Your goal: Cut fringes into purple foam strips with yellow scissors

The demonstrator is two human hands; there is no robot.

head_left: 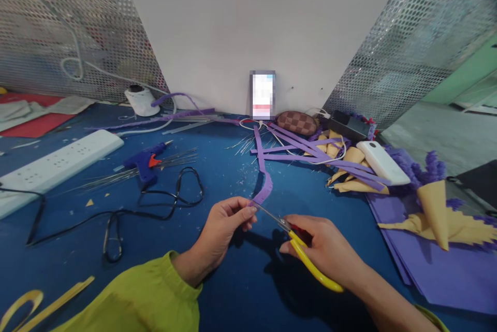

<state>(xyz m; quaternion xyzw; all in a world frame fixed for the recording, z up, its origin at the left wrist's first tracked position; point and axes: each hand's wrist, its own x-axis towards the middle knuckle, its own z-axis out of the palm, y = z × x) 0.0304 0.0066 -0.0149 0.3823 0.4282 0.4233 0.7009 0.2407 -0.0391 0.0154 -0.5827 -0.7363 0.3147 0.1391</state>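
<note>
My left hand (227, 224) pinches the near end of a long purple paper strip (262, 171) that runs away toward the back of the blue table (217, 187). In my right hand (324, 246) I hold yellow-handled scissors (306, 259), fingers closed round the handles. The blades point left and meet the strip right at my left fingertips. Both hands hover low over the table near its front middle.
A blue glue gun (145, 162) with a black cord (155, 207) lies left, beside thin wires and a white power strip (50, 163). More purple strips, tan paper cones (437, 213), a white phone (382, 162), purple sheets (446, 264) and a brown pouch (297, 122) crowd the right. A white board (248, 31) stands behind.
</note>
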